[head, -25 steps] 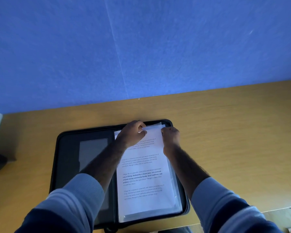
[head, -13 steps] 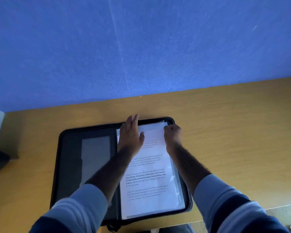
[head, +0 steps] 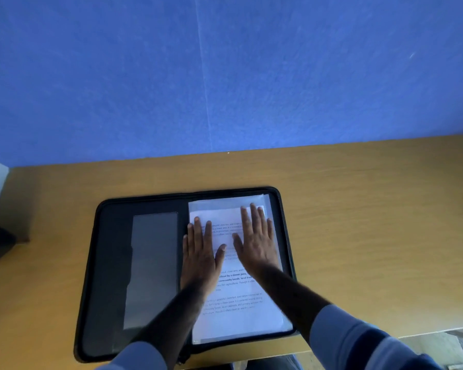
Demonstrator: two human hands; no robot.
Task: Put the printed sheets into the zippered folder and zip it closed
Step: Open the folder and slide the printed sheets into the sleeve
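Head view. The black zippered fabric folder (head: 110, 263) lies open flat on the light-brown wooden desk (head: 358, 209), its spine running away from the person, so that 2 panels sit side by side. The white printed paper sheets (head: 238, 316) rest on the right panel, inside a translucent plastic sleeve whose edge shows beyond them at the far end; their long axis runs parallel to the spine. The left hand (head: 199, 256) and the right hand (head: 257, 243) both lie palm down on the upper half of the sheets, fingers spread and straight, gripping nothing, fingertips pointing to the far edge. The left panel, with its grey transparent pocket (head: 153, 268), lies just beside the left hand across the spine, so that hand is judged the nearer for swinging this cover over the sheets; the zip track circles the rim.

Against the frame 1 s ago, both hands were curled at the top edge of the sheets, pinching there; 0.5 s ago the left had flattened while the right was still bunched. Now both press flat and sit lower on the page. Insertion looks done; closing and zipping remain
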